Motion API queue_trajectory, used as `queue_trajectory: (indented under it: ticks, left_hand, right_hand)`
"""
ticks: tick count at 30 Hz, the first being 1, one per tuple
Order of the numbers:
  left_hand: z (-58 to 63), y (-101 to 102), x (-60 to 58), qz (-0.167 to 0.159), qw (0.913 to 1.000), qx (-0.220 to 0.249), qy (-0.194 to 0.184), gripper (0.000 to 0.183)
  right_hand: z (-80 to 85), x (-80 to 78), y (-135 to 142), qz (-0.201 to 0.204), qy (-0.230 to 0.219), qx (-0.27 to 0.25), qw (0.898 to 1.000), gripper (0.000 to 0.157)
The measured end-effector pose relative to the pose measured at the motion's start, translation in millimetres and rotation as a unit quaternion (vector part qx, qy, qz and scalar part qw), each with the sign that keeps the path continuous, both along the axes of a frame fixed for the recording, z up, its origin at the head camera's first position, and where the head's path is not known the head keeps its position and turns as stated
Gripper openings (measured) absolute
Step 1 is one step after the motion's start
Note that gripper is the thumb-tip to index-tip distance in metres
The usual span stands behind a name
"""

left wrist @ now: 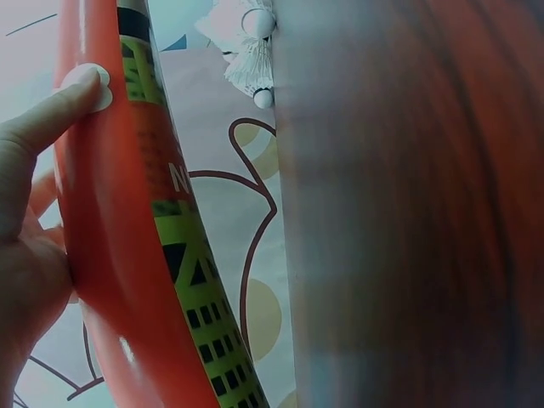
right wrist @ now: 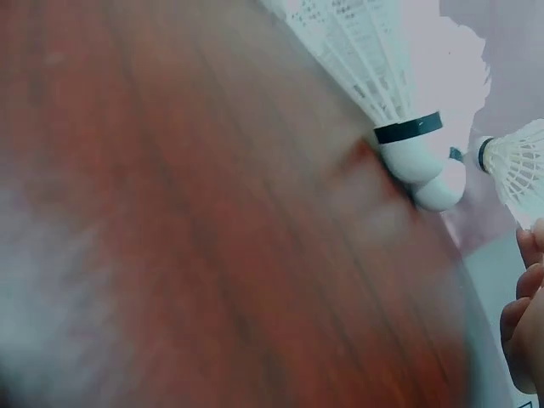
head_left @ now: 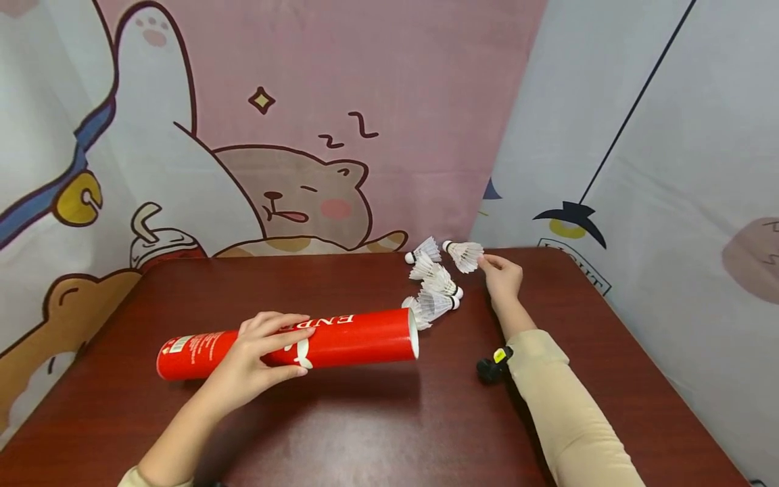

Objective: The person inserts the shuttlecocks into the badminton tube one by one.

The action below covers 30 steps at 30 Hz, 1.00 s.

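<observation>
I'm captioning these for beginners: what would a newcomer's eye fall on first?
Probably the bright red tube in the left grip, over the dark table. Next come white shuttlecocks grouped toward the table's far edge, with one shuttlecock pinched in the right grip beside them. Behind, a sleeping cartoon animal decorates the pink backdrop.

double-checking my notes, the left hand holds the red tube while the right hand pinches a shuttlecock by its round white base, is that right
Not quite: the right hand pinches the shuttlecock by the edge of its skirt, not its round white base, as the head view shows. The left hand does hold the red tube.
</observation>
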<state>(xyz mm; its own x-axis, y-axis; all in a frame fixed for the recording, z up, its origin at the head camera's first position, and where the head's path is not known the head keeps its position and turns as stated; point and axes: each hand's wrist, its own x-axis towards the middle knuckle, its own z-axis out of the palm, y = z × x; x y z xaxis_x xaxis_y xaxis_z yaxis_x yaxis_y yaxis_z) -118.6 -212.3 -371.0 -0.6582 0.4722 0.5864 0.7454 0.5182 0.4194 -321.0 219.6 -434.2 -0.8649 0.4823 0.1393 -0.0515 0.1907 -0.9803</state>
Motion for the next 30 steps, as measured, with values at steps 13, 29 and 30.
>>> queue_trajectory:
  ticks: [13, 29, 30]
  left_hand:
    - [0.7, 0, -1.0, 0.001, 1.0000, 0.008, -0.003, 0.067]
    - [1.9, -1, -0.3, 0.011, 0.9998, 0.008, -0.016, 0.064]
    - [1.8, -1, -0.2, 0.012, 0.9998, 0.007, -0.018, 0.064]
  right_hand:
    - [26.1, 55.1, 10, 0.113, 0.111, -0.035, 0.987, 0.004]
    - [56.4, 106.2, -8, 0.285, 0.175, -0.012, 0.942, 0.042]
    - [56.8, 108.2, -9, 0.296, 0.177, -0.010, 0.939, 0.042]
